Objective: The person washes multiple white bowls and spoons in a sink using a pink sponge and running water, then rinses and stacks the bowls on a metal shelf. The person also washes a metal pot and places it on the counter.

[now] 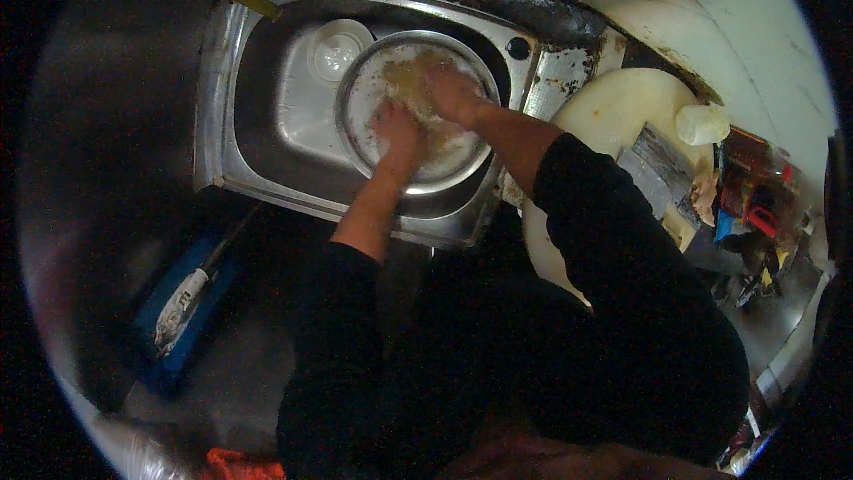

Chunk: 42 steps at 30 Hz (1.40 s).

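In front of me a round stainless steel basin (433,188) sits in the right part of a metal sink (303,113). Cloudy, pale liquid fills it, with brownish-yellow matter and small dark bits floating about. My left hand (400,133) reaches into the basin near its middle, fingers partly lost in the liquid and blur. Further back and to the right, my right hand (456,93) is on or in the yellowish matter (406,80). Whether either hand grips anything is hidden. A white plastic bowl (336,50) stands in the sink beside the basin, at its back left.
A tap with a yellow hose end (256,3) juts over the sink's back-left corner. At right lies a round pale cutting board (620,100) bearing a flat grey object (656,163) and a whitish container (703,125). Left, a white-handled tool (181,307) rests on something blue.
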Available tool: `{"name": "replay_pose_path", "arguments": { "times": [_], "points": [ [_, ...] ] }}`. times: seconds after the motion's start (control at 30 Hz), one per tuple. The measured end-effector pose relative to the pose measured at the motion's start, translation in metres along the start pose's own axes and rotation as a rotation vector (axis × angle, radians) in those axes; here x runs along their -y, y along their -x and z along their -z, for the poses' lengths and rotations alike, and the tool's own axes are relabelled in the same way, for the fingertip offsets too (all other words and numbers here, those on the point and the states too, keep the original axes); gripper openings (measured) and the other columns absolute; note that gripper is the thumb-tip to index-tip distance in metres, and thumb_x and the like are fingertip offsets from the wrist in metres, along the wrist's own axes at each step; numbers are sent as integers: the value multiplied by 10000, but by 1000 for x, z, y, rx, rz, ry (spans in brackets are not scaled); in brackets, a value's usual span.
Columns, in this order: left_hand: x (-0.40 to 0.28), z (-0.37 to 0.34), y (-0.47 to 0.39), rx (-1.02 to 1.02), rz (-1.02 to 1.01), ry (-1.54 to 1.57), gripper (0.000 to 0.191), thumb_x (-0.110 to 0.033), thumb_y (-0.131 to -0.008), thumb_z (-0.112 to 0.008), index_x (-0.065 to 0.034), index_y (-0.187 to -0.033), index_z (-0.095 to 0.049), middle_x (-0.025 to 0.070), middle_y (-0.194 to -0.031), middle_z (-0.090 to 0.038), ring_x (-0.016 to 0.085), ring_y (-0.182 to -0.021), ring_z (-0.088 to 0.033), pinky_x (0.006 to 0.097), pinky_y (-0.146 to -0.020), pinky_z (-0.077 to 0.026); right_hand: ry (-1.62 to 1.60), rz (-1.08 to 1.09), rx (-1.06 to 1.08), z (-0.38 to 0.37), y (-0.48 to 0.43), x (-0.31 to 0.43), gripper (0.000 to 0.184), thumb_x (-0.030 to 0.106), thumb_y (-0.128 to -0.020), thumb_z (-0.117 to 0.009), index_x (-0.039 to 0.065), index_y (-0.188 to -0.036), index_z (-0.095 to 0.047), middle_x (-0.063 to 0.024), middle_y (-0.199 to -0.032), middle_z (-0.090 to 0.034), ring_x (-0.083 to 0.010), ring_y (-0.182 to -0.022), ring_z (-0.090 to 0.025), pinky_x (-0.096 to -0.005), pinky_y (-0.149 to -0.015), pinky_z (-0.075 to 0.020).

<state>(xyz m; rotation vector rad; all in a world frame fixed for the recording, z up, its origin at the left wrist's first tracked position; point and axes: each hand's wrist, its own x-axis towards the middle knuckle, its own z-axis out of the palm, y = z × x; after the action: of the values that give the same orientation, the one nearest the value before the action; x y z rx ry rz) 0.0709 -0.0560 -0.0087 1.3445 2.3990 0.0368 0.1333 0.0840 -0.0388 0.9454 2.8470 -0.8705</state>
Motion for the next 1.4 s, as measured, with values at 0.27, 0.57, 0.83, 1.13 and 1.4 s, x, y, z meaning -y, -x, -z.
{"name": "replay_pose_path", "arguments": {
  "times": [0.27, 0.57, 0.83, 1.13, 1.4],
  "points": [
    [-28, -75, -14, 183, -90, 176, 449, -175, -851, -516, -85, -1291, -527, 192, -1338, -471, 378, -1224, -443, 467, -1001, -382, -189, -295, 96, -7, -2, -4, 330, 187, -865, -552, 73, -1175, -540, -189, -1119, -611, -384, -1032, -589, -469, -917, -450],
    [37, -22, -25, 312, 30, 107, 341, -164, -827, -539, -39, -1138, -597, 213, -1085, -629, 372, -1000, -608, 528, -945, -385, -280, -123, 6, 17, 3, 11, 347, 250, -949, -398, 18, -1157, -552, -232, -1217, -564, -400, -1121, -543, -500, -985, -399],
    [14, -50, 8, 398, -251, -124, 393, -203, -814, -555, -25, -1163, -580, 202, -1012, -656, 364, -948, -636, 452, -873, -487, -26, -84, 246, 5, 5, -2, 360, 193, -898, -453, -3, -1186, -541, -255, -1172, -583, -392, -1060, -580, -489, -957, -430],
    [-35, -38, 9, 107, -259, 15, 309, -181, -817, -561, -36, -1082, -625, 182, -1069, -644, 335, -984, -629, 424, -867, -502, 47, -80, 379, -9, -3, -7, 271, 111, -795, -576, 55, -1052, -637, -201, -1020, -631, -380, -941, -615, -472, -854, -483],
    [-10, -5, 4, 325, -28, 165, 410, -303, -814, -594, -24, -1114, -574, 209, -1011, -634, 393, -885, -632, 495, -808, -498, -87, 221, -85, 7, 0, 4, 211, 179, -849, -510, 35, -914, -650, -192, -1032, -635, -381, -935, -592, -481, -881, -453]
  ]
}}
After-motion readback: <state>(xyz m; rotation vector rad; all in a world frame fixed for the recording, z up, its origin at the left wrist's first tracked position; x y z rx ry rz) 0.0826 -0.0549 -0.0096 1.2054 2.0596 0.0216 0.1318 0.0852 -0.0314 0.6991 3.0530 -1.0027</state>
